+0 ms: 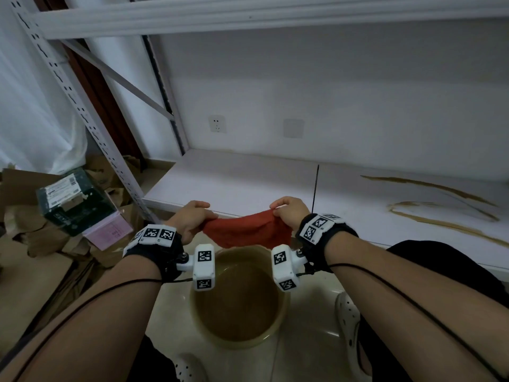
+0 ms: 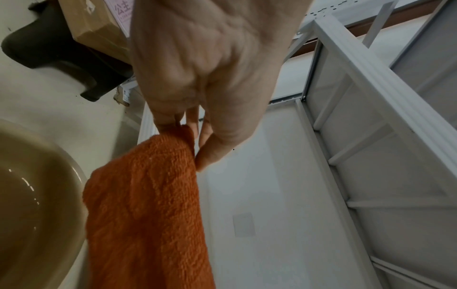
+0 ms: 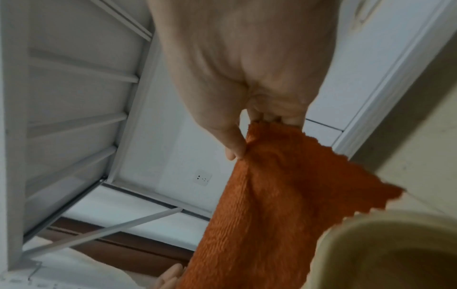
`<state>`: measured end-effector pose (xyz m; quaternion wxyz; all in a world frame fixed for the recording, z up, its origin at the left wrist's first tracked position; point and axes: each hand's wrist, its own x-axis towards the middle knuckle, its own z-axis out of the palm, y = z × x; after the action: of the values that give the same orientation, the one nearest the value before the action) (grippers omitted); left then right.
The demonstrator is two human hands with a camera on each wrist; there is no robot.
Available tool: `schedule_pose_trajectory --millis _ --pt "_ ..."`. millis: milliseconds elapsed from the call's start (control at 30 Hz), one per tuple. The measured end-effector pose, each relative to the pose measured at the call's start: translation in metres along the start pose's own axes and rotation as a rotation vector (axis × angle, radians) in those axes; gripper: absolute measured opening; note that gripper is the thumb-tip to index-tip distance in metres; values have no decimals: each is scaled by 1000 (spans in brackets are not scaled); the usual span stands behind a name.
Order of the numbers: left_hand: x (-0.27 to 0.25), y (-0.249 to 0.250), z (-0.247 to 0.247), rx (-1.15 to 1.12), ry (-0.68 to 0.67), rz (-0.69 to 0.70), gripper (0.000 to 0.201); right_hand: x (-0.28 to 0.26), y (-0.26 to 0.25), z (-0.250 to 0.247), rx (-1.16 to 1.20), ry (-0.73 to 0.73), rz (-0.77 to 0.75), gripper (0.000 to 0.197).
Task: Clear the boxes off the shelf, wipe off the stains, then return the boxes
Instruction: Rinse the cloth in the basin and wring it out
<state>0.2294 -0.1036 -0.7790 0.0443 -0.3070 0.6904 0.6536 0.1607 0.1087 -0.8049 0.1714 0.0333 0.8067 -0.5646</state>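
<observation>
An orange-red cloth [image 1: 248,230] hangs stretched between my two hands above a tan basin [image 1: 239,337] of murky water on the floor. My left hand [image 1: 192,219] pinches its left corner [image 2: 173,136]; my right hand [image 1: 289,210] pinches its right corner [image 3: 262,133]. The white shelf board [image 1: 248,183] lies just beyond the hands with no boxes on it. Brown streaky stains [image 1: 440,208] mark its right part. A dark green box [image 1: 74,199] with a white label and a pink-labelled box [image 1: 110,230] sit on the floor at the left.
Flattened brown cardboard [image 1: 41,244] lies around the boxes at the left. The rack's perforated upright [image 1: 82,119] and diagonal brace [image 1: 118,78] stand at the left, an upper shelf beam [image 1: 248,20] overhead. My white shoes [image 1: 347,323] flank the basin. A wall socket [image 1: 217,124] is behind the shelf.
</observation>
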Motion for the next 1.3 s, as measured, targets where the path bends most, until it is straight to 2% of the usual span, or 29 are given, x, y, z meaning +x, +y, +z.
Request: schedule_pose_trajectory --millis 67,167,233,300,400,500,567,633,733,800,933,1033,1100,1233,1300 --pt "-4 0 4 26 -75 5 24 -3 1 -10 -59 4 -23 33" --pt "-10 -1 11 202 -209 62 30 -8 -2 -22 -91 44 -55 33" --pt "-12 -3 15 339 -247 93 36 -11 -2 -29 -128 77 -61 31" --pt "-11 -6 15 430 -199 113 36 -15 -1 -35 -163 120 -58 26" --pt "-9 -10 13 526 -65 164 26 -20 0 -41 -216 126 -38 24" --pt "-8 -12 9 631 30 222 18 -31 -2 -43 -309 22 -2 23" --pt "-9 -11 7 693 57 255 12 -40 -5 -43 -340 -79 23 32" --pt "-11 -9 8 745 44 280 7 -47 -6 -44 -338 -194 57 38" --pt "-17 -4 15 831 -14 299 20 -54 -6 -46 -524 -306 74 48" --pt "-24 2 25 915 -58 310 28 -58 -5 -49 -622 -309 79 46" --pt "-38 19 51 1027 -91 342 36 -75 -8 -63 -753 -197 85 51" --pt "-50 34 74 939 -63 359 38 -84 -9 -80 -724 -121 67 48" --pt "-58 44 94 877 -84 376 39 -88 -8 -94 -594 -42 78 41" --pt "-86 58 141 658 -266 367 25 -93 -4 -121 -328 42 124 43" --pt "-104 63 163 634 -372 392 28 -95 -2 -132 -74 29 159 48"
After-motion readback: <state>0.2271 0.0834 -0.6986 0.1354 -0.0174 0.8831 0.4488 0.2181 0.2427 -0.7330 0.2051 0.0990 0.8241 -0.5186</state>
